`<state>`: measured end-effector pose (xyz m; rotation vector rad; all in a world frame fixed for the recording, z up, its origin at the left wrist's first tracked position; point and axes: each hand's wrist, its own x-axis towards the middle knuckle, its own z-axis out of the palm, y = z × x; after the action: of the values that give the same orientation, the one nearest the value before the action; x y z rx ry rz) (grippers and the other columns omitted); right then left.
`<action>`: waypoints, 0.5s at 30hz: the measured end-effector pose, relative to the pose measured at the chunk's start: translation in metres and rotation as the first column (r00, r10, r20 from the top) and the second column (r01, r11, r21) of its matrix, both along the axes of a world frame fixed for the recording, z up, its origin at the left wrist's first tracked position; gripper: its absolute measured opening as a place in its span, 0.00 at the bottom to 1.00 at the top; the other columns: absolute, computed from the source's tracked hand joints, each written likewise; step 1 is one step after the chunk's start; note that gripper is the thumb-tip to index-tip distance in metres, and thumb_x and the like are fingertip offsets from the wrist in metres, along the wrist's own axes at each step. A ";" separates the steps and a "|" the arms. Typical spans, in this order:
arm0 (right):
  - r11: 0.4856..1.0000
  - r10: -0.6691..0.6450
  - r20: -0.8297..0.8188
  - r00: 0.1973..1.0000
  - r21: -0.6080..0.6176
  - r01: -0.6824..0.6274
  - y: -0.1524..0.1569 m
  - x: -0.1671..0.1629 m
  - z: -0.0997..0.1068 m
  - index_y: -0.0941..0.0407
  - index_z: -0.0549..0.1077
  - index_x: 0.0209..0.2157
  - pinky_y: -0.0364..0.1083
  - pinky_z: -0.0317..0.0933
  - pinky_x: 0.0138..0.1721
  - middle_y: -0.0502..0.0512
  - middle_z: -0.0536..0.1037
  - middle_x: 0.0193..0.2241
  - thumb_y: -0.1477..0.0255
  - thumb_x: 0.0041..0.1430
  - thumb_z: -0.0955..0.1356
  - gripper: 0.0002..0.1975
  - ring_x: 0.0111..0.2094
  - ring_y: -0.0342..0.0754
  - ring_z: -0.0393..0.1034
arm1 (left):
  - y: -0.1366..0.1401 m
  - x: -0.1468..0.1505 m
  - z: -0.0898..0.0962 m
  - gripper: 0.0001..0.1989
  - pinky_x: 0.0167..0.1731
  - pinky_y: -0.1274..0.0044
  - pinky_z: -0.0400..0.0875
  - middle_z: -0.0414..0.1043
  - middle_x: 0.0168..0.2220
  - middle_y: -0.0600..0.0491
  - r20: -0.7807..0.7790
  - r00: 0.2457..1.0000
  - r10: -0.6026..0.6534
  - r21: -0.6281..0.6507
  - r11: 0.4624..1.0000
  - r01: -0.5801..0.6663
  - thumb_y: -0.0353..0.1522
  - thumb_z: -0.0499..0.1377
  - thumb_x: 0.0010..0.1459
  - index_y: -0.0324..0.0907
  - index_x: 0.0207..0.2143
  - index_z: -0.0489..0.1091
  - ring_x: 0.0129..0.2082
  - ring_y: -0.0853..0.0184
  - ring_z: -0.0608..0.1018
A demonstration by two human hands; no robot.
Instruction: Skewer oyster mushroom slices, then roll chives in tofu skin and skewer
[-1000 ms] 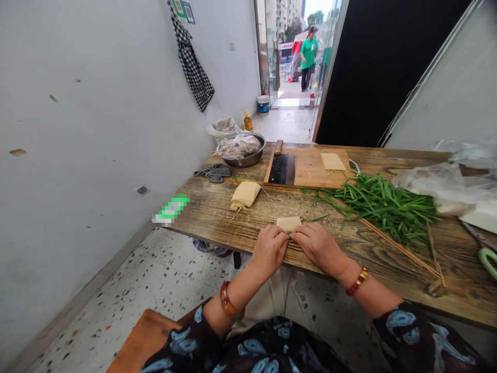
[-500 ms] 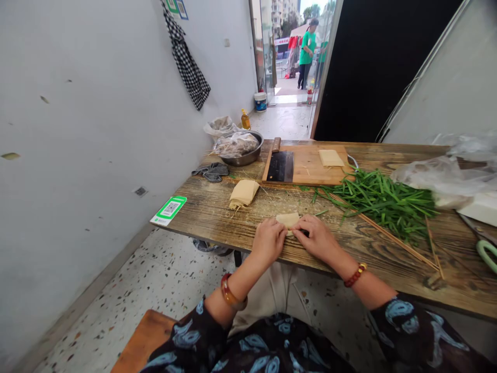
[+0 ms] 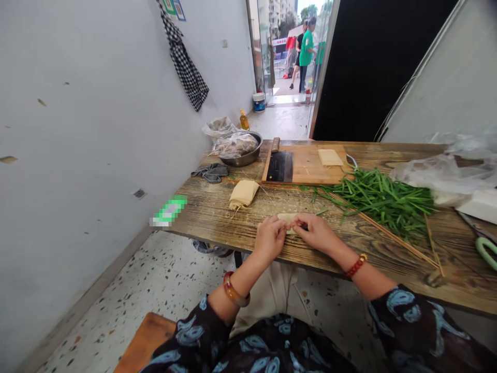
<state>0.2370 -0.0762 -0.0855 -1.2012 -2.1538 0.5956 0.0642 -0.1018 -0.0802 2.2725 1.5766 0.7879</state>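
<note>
Near the front edge of the wooden table, a pale tofu sheet point(image 3: 286, 217) lies under my fingertips, partly rolled up. My left hand point(image 3: 271, 238) pinches its left part, with fingers curled. Opposite it, my right hand point(image 3: 313, 233) grips the right part between thumb and fingers. The fingertips of both hands almost meet, and they hide most of the roll. Whether anything is inside the roll, I cannot tell. Beyond my left hand sits a stack of tofu sheets point(image 3: 244, 194). A heap of green chives point(image 3: 392, 202) spreads out to the right of my right hand.
A cutting board point(image 3: 305, 163) bears a cleaver point(image 3: 280, 166) and more tofu sheets point(image 3: 330, 157). Left of it are a metal bowl point(image 3: 254, 154) with a plastic bag and a grey cloth point(image 3: 210, 172). Thin sticks point(image 3: 392, 239), scissors point(image 3: 486, 252) and plastic bags point(image 3: 430, 173) lie rightward.
My fingers have come closer together and moved slightly forward over the tofu sheet, so less of it shows. Outside the doorway, a second person has come into view.
</note>
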 end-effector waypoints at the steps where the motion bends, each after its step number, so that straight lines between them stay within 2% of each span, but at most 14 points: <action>1: 1.000 -0.007 -0.001 1.000 -0.007 0.007 0.000 0.000 0.001 0.55 0.76 0.29 0.42 0.59 0.30 0.49 0.77 0.25 0.77 0.55 0.65 0.07 0.27 0.45 0.69 | 0.000 -0.001 -0.001 0.08 0.36 0.73 0.63 0.70 0.31 0.53 -0.010 1.000 -0.020 0.015 1.000 0.020 0.27 0.53 0.58 0.44 0.31 0.72 0.36 0.65 0.70; 5: 0.999 -0.028 0.012 1.000 -0.018 0.029 0.001 -0.001 0.002 0.55 0.75 0.25 0.42 0.58 0.31 0.50 0.77 0.25 0.77 0.53 0.66 0.07 0.28 0.45 0.69 | -0.002 -0.005 0.000 0.09 0.37 0.72 0.63 0.71 0.35 0.50 -0.084 0.990 -0.115 0.080 0.989 0.122 0.26 0.52 0.59 0.43 0.33 0.71 0.37 0.63 0.70; 9: 0.999 -0.039 0.023 0.999 -0.004 0.039 0.002 -0.002 0.001 0.55 0.75 0.24 0.43 0.58 0.31 0.51 0.77 0.24 0.76 0.54 0.67 0.07 0.29 0.46 0.69 | -0.003 -0.004 0.007 0.06 0.39 0.68 0.61 0.71 0.41 0.50 -0.210 0.971 -0.115 0.168 0.974 0.152 0.32 0.55 0.59 0.44 0.32 0.71 0.42 0.60 0.68; 12: 0.999 -0.028 0.014 1.000 0.015 0.028 0.005 0.000 -0.001 0.56 0.76 0.23 0.44 0.59 0.32 0.51 0.75 0.23 0.75 0.54 0.67 0.08 0.28 0.46 0.68 | 0.000 -0.003 0.010 0.09 0.38 0.68 0.60 0.71 0.37 0.50 -0.309 0.941 -0.134 0.187 0.962 0.199 0.33 0.54 0.61 0.43 0.29 0.71 0.40 0.61 0.67; 15: 1.000 -0.010 -0.022 1.000 0.029 0.010 0.008 0.011 0.001 0.55 0.76 0.22 0.44 0.61 0.32 0.52 0.75 0.23 0.74 0.56 0.67 0.10 0.28 0.46 0.69 | 0.005 -0.004 0.008 0.12 0.35 0.70 0.60 0.70 0.32 0.50 -0.326 0.928 -0.182 0.154 0.958 0.242 0.33 0.51 0.62 0.43 0.28 0.71 0.36 0.63 0.67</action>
<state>0.2475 -0.0681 -0.0842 -1.1845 -2.1301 0.5685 0.0605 -0.0969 -0.0721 2.7655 1.3847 0.5689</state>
